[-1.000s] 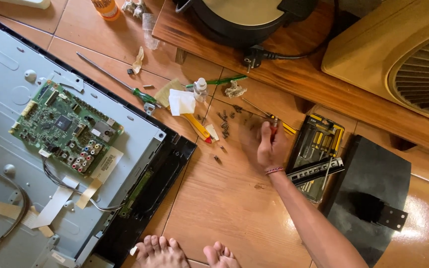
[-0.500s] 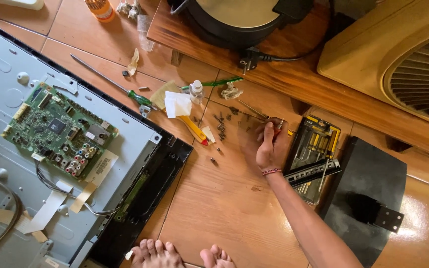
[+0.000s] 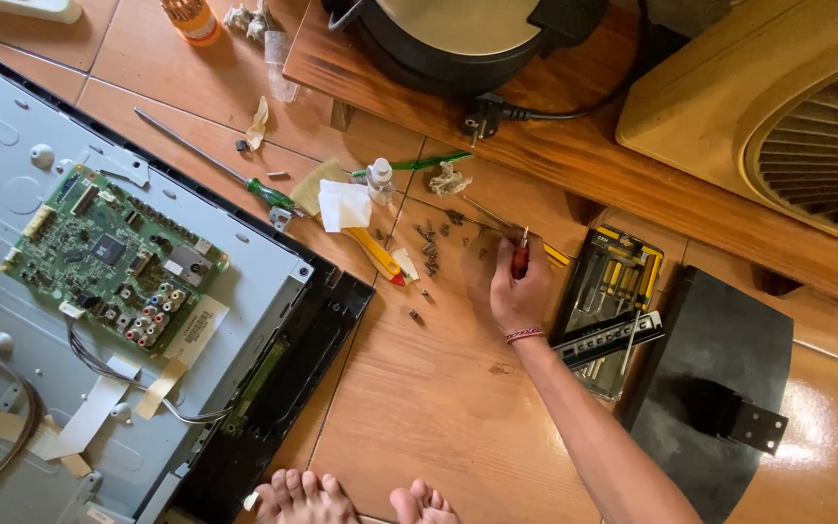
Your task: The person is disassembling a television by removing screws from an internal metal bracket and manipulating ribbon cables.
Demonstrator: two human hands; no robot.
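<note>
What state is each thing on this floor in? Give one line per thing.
Right hand: closed on the red-handled screwdriver.
Flat-screen set: back cover off, circuit board exposed.
Screwdriver case: open.
Loose screws: scattered on tile.
Power plug: unplugged, lying loose.

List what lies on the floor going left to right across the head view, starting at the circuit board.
Green circuit board → green-handled screwdriver → white folded paper → loose screws → right hand gripping a red-handled tool → open tool case → black stand base.

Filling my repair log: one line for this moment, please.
right hand: grips red-handled screwdriver | loose screws: beside it on floor | left hand: not in view
</note>
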